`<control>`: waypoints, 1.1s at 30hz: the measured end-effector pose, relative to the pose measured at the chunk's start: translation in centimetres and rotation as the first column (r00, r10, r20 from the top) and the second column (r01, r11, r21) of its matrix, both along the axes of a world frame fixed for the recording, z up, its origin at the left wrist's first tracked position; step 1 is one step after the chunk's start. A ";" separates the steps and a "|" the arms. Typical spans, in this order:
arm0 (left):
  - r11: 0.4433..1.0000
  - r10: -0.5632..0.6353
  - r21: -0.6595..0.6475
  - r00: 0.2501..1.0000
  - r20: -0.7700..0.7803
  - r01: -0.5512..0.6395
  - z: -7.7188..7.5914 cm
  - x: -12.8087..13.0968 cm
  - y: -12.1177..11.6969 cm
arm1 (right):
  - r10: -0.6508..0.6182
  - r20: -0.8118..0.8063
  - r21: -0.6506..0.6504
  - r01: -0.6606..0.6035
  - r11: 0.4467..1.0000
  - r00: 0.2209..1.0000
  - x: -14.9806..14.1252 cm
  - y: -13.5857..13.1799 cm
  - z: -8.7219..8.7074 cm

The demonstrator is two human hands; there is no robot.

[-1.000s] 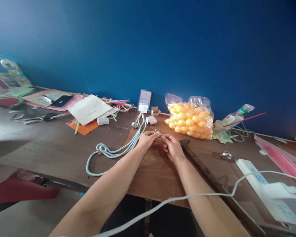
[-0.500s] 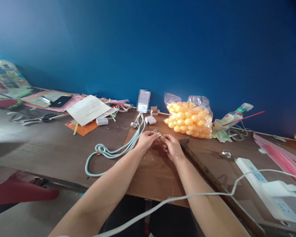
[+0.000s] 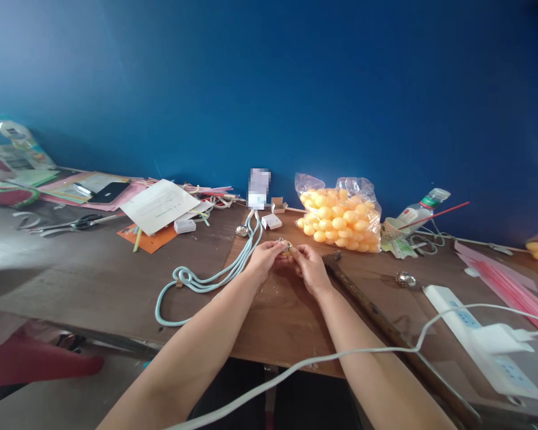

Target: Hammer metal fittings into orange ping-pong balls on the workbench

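My left hand (image 3: pixel 266 257) and my right hand (image 3: pixel 311 268) meet above the middle of the table. Between their pinched fingertips is a small shiny silver metal piece (image 3: pixel 286 245), with a yellowish tint at its lower edge; the fingers cover much of it. A similar silver, patterned round piece (image 3: pixel 241 230) lies just beyond my left hand. Another silver piece (image 3: pixel 405 279) rests farther off to the right. Behind my hands stand a small white box (image 3: pixel 271 221) and a clear bag of yellow-orange balls (image 3: pixel 341 218).
A pale blue cord (image 3: pixel 197 285) loops left of my hands, below an upright phone (image 3: pixel 259 189). Scissors (image 3: pixel 78 223) and papers (image 3: pixel 159 206) lie leftward. On the right are a dark bar (image 3: pixel 376 316), a power strip (image 3: pixel 459 313) and a bottle (image 3: pixel 424 206). A white cable (image 3: pixel 305 362) crosses my forearms.
The view has shifted slightly. My hands stay together on the silver piece, and my fingers have moved a little around it; more of a yellowish tint shows now.
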State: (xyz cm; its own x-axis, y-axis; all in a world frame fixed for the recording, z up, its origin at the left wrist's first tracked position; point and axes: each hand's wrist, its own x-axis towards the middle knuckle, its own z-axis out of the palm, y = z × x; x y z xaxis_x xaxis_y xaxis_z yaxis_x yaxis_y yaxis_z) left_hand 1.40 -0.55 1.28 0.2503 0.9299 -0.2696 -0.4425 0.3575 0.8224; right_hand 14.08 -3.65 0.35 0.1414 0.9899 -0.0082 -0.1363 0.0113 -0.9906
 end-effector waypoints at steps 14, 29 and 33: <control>0.995 -0.025 -0.096 0.987 0.158 0.041 -0.7 -0.7 0.7 | -0.195 0.850 0.146 0.138 0.980 0.489 9.6 -5.7 4.9; 0.990 -0.056 -0.120 0.992 0.117 0.070 -0.9 -0.7 0.8 | -0.059 0.983 0.042 0.105 0.994 0.172 9.5 -9.2 1.3; 0.992 -0.069 -0.103 0.992 0.105 0.079 -1.2 -0.6 0.9 | -0.037 0.862 0.028 0.026 0.999 0.506 6.2 -9.5 3.6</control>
State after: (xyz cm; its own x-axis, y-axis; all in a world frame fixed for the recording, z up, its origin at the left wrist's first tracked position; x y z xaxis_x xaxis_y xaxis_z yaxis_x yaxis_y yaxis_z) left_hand 0.81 0.37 0.10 0.3482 0.8752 -0.3358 -0.4903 0.4754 0.7305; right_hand 20.32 -13.18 3.99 0.1038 0.9839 0.1458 0.7855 0.0088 -0.6188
